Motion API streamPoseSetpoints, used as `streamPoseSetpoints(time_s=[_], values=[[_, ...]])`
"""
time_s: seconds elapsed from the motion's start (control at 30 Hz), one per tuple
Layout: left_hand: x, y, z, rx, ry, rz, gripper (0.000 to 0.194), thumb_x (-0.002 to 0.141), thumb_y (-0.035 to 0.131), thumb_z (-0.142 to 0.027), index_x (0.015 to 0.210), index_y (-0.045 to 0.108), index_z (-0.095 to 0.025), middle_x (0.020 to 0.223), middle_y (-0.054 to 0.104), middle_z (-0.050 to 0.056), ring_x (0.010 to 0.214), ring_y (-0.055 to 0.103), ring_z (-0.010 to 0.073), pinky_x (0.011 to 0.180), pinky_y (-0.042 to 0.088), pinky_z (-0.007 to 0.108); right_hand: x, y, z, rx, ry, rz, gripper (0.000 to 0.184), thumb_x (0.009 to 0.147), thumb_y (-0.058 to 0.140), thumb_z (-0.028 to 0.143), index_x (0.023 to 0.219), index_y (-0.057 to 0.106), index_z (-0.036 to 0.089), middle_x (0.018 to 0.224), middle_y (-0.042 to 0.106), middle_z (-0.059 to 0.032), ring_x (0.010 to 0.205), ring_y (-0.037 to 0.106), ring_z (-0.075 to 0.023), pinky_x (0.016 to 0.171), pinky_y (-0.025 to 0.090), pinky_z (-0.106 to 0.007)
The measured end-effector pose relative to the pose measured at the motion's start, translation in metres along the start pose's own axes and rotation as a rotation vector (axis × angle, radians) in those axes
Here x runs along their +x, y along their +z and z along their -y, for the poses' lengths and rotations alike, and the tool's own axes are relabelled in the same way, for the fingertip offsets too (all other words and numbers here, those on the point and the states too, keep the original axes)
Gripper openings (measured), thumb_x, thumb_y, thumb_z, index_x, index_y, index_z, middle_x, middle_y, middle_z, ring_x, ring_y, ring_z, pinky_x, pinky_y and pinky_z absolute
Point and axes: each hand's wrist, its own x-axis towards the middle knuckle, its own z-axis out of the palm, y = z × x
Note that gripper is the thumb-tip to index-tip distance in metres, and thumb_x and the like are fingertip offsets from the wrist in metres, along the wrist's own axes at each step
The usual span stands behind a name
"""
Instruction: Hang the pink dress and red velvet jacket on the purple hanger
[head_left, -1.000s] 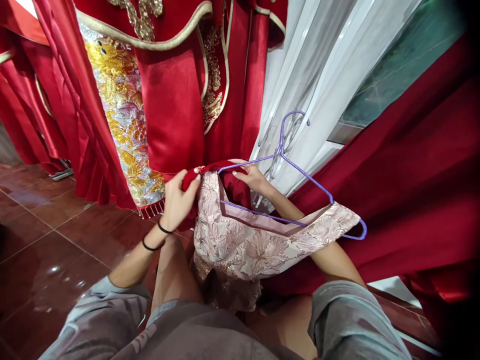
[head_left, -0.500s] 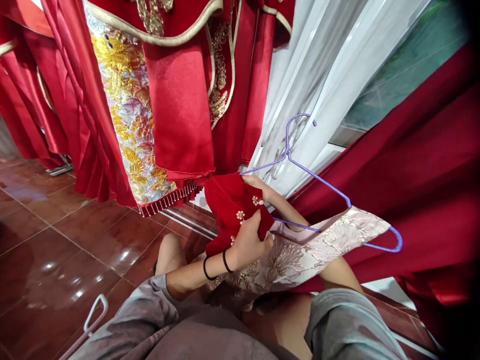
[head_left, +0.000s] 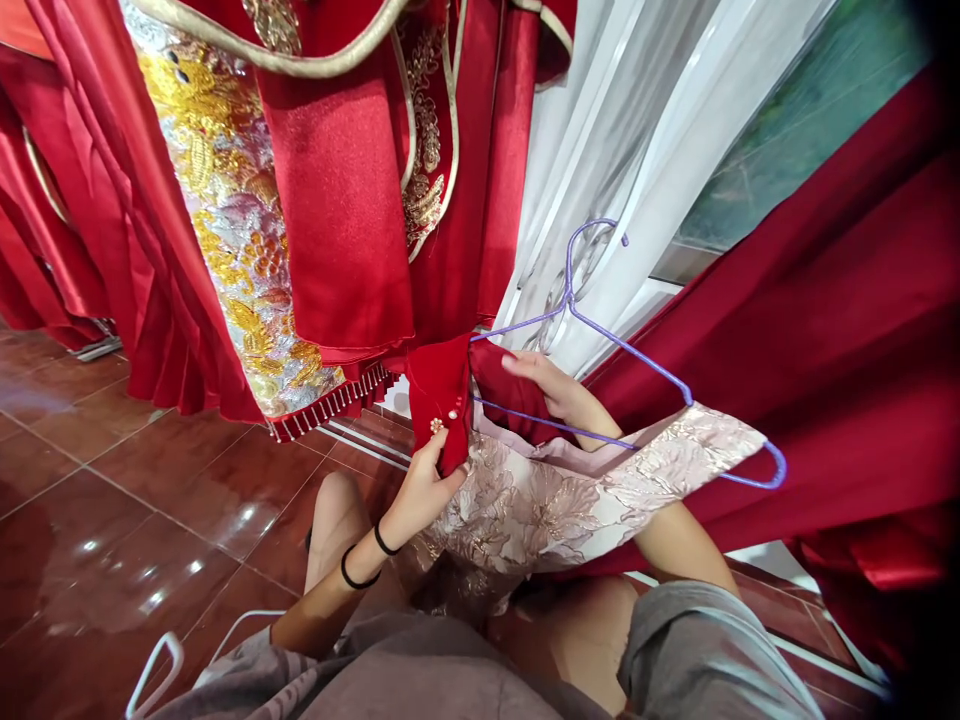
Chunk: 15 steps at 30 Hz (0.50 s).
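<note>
A purple hanger (head_left: 570,300) carries a pale pink brocade dress (head_left: 540,500) with raised shiny flowers, lying across my lap. Red velvet cloth (head_left: 439,380) with pearl flower ornaments covers the hanger's left end; whether it is sewn to the dress I cannot tell. My left hand (head_left: 431,485), with two black bands at the wrist, is closed on the lower edge of this cloth. Inside the hanger's frame, behind the dress front, is my right hand (head_left: 559,390). Its fingers stretch left over red fabric, apparently holding nothing.
Red garments with gold trim (head_left: 337,200) hang in front of me, one panel embroidered in gold and silver (head_left: 247,260). White curtains (head_left: 600,150) and a dark red drape (head_left: 825,300) are at the right. A white hanger (head_left: 157,660) is at lower left, above the tiled floor (head_left: 150,540).
My left hand has moved left and slightly down, pulling the velvet cloth's edge left. The right hand has come into fuller view inside the hanger. The dress neckline is more exposed.
</note>
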Motion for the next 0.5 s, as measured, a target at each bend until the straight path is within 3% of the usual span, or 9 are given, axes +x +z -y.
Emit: streamPoseSetpoints(time_s=[0.07,0.13,0.23,0.33,0.43,0.5], values=[[0.002,-0.003,-0.009,-0.073,0.026,-0.022,0.016,0.082,0.058,-0.032,0.092,0.059,-0.02,0.08,0.061,0.002,0.079,0.058,0.0187,0.075,0.049,0.032,-0.006,-0.007,-0.002,-0.107,0.008,0.107,0.043,0.061,0.078,0.035,0.1,0.069,0.019,0.095,0.073,-0.0052,0.085,0.066,-0.0224,0.082,0.054,-0.037],[0.011,-0.007,-0.021,-0.138,0.034,-0.068,0.022,0.087,0.053,-0.04,0.079,0.056,-0.02,0.073,0.056,0.001,0.071,0.054,0.0163,0.068,0.047,0.03,-0.01,-0.018,-0.007,-0.298,0.047,0.114,0.046,0.06,0.078,0.025,0.104,0.069,0.019,0.101,0.073,-0.0059,0.091,0.066,-0.0244,0.087,0.053,-0.038],[0.034,-0.015,-0.041,-0.225,0.027,-0.194,0.035,0.089,0.049,-0.05,0.07,0.049,-0.021,0.065,0.05,-0.001,0.062,0.047,0.0137,0.06,0.044,0.028,-0.019,-0.031,-0.009,-0.669,0.086,-0.102,0.026,0.078,0.059,0.02,0.101,0.071,0.018,0.1,0.074,-0.0101,0.09,0.067,-0.0267,0.086,0.05,-0.039],[0.058,-0.023,-0.061,-0.296,-0.001,-0.422,0.044,0.088,0.045,-0.062,0.069,0.044,-0.022,0.064,0.047,-0.001,0.061,0.046,0.0138,0.057,0.043,0.027,-0.03,-0.031,-0.008,-0.945,0.073,-0.343,0.038,0.082,0.045,0.01,0.108,0.07,0.02,0.102,0.073,-0.0121,0.095,0.066,-0.0278,0.085,0.048,-0.035],[0.079,-0.03,-0.076,-0.277,0.026,-0.582,0.049,0.087,0.038,-0.069,0.075,0.048,-0.022,0.072,0.053,0.001,0.073,0.054,0.015,0.061,0.047,0.026,-0.037,-0.021,-0.013,-1.042,0.156,-0.536,0.044,0.085,0.043,0.014,0.123,0.063,0.02,0.108,0.072,-0.0143,0.093,0.067,-0.0288,0.078,0.048,-0.034],[0.09,-0.034,-0.08,-0.252,0.082,-0.587,0.053,0.089,0.032,-0.07,0.079,0.051,-0.021,0.079,0.057,0.002,0.082,0.058,0.0152,0.067,0.049,0.025,-0.039,-0.017,-0.024,-0.993,0.211,-0.614,0.037,0.086,0.046,0.022,0.118,0.065,0.017,0.103,0.072,-0.015,0.088,0.067,-0.0291,0.075,0.048,-0.035]])
